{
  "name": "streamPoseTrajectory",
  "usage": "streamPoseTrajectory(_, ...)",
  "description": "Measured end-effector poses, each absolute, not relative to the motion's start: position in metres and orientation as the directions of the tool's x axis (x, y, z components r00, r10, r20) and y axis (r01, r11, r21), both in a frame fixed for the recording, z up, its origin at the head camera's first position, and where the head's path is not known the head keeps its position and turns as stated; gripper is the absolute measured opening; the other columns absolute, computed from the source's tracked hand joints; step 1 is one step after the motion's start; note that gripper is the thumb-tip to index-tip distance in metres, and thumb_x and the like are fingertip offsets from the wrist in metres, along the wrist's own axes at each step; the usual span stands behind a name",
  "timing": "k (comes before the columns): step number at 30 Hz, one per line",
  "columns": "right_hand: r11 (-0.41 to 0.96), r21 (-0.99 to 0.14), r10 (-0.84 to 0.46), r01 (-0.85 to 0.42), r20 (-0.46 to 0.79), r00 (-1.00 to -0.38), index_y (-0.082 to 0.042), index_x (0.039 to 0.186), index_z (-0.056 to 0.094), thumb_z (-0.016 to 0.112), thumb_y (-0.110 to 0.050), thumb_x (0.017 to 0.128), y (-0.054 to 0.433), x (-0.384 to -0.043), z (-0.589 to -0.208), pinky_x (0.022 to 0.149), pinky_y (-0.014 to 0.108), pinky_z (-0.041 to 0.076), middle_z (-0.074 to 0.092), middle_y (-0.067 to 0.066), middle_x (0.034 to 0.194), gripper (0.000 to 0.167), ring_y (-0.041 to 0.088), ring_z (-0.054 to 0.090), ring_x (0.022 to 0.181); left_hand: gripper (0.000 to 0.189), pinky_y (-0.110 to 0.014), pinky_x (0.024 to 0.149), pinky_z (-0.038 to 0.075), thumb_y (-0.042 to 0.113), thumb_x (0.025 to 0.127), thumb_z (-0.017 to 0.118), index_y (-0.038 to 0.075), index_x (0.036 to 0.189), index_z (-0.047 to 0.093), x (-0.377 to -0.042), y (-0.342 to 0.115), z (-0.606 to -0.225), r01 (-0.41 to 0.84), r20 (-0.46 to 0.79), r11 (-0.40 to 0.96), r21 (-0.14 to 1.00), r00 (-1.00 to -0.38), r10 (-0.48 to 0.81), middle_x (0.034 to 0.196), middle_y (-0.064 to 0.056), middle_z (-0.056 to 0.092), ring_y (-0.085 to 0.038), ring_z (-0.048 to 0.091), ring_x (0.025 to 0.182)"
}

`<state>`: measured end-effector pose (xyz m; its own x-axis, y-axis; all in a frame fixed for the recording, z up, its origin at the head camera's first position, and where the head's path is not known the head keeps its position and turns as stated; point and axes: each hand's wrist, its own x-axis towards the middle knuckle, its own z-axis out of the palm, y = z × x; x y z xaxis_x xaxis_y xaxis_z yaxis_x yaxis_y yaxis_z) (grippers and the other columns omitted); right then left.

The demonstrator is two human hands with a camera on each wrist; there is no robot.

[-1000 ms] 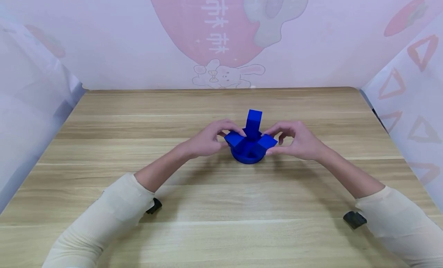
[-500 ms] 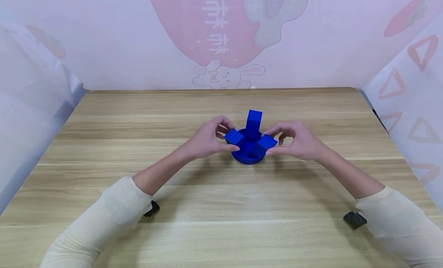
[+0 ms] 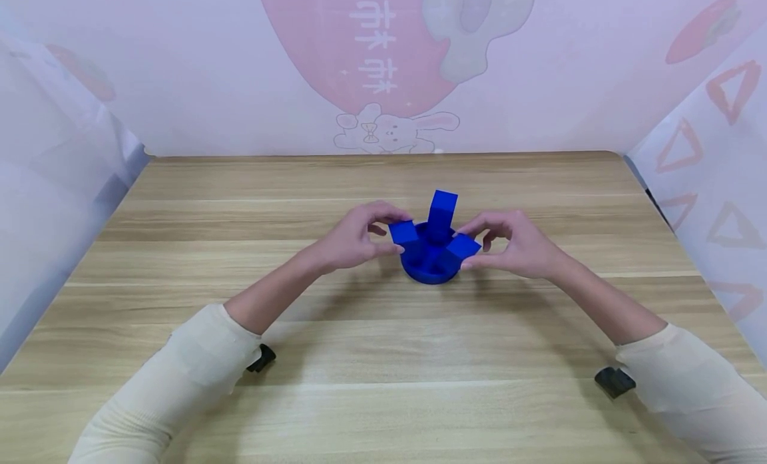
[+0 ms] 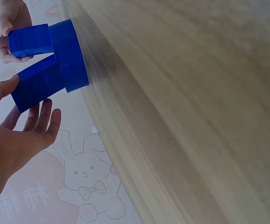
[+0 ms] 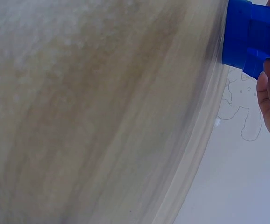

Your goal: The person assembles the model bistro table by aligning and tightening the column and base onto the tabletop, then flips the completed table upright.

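A blue round base [image 3: 430,275] with a low rim stands on the wooden table, and three blue blocks rise from it, leaning outward. My left hand [image 3: 358,241] pinches the left block [image 3: 404,232] between thumb and fingers. On the other side, my right hand [image 3: 520,249] holds the right block [image 3: 463,245], its thumb at the front and forefinger behind. The back block [image 3: 442,214] stands tall, touched by neither hand. In the left wrist view, the left block [image 4: 39,83] tilts away from the base [image 4: 69,56]. The right wrist view shows only part of the base [image 5: 237,35].
The wooden table [image 3: 383,384] reaches back to a pale printed backdrop [image 3: 210,64] with a rabbit drawing. Pale side walls border it left and right. A small black piece sits under each sleeve, left [image 3: 261,357] and right [image 3: 614,382].
My left thumb and fingers shifted from the top of the left block to its sides. That block turned slightly, and the back block moved a little right. My right hand stayed put.
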<state>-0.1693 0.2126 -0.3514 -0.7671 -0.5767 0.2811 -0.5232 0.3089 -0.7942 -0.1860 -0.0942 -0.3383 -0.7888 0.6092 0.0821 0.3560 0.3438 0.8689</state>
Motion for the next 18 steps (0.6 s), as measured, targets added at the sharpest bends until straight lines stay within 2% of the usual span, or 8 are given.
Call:
streamPoseTrajectory(8,0.338,-0.778,-0.566,-0.53,0.282,-0.775,-0.005,0.111,0.077,0.092,-0.003,0.075,0.2125,-0.1679,-0.3512,0.068,0.037,0.058,0.078,0.004,0.104,0.039,0.013,0.068,0.093,0.048,-0.039,0.095,0.059,-0.006,0.088,0.076,-0.009,0.133,0.061,-0.1872,-0.0929,-0.3369,0.268,0.02,0.312,0.911,-0.786,0.617,0.131,-0.021,0.064,-0.033,0.067,0.112)
streamPoseTrajectory(14,0.377,-0.736,-0.553,-0.562,0.308,-0.774,-0.008,0.108,0.076,0.094,-0.007,0.074,0.2103,-0.1651,-0.3519,0.067,0.042,0.059,0.077,0.0,0.102,0.038,0.013,0.067,0.092,0.047,-0.04,0.094,0.059,-0.005,0.086,0.077,-0.009,0.131,0.063,-0.1873,-0.0943,-0.3367,0.277,0.026,0.311,0.909,-0.782,0.622,0.128,-0.02,0.066,-0.032,0.068,0.106)
streamPoseTrajectory(18,0.368,-0.723,-0.56,-0.585,0.33,-0.76,-0.006,0.109,0.076,0.094,-0.009,0.074,0.2102,-0.1641,-0.3538,0.067,0.038,0.059,0.077,0.001,0.101,0.04,0.014,0.067,0.091,0.046,-0.039,0.092,0.059,-0.005,0.085,0.079,-0.008,0.129,0.064,-0.1868,-0.0959,-0.3378,0.283,0.033,0.313,0.907,-0.787,0.616,0.124,-0.02,0.068,-0.03,0.068,0.103)
